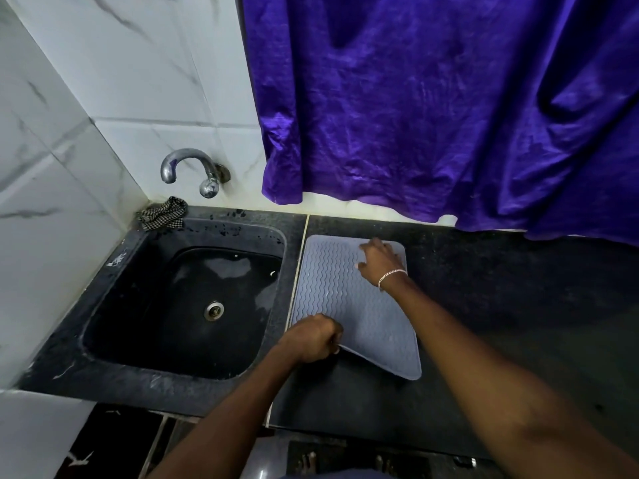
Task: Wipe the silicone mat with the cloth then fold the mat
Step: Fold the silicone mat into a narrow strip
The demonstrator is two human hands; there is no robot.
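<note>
mat: grey silicone mat [349, 305] on worktop [501, 305], near-left corner lifted
left hand [313, 338]: pinches that corner
right hand [378, 259]: presses the far edge

Light is dim, cool and soft, with no hard shadows. The tiles [121, 81] far left of the left fingers [330, 335] are brightest. The sink [242, 223] beside those fingers is near black, with pale reflections on its wet floor. Above the right fingers [371, 244] the curtain [432, 98] shows sheen and dark creases. The mat [332, 288] between the fingers is sharp. To their right the table [518, 288] sinks into dark. Tile lines bow toward the edges, and the forearms [501, 375] look soft.
</note>
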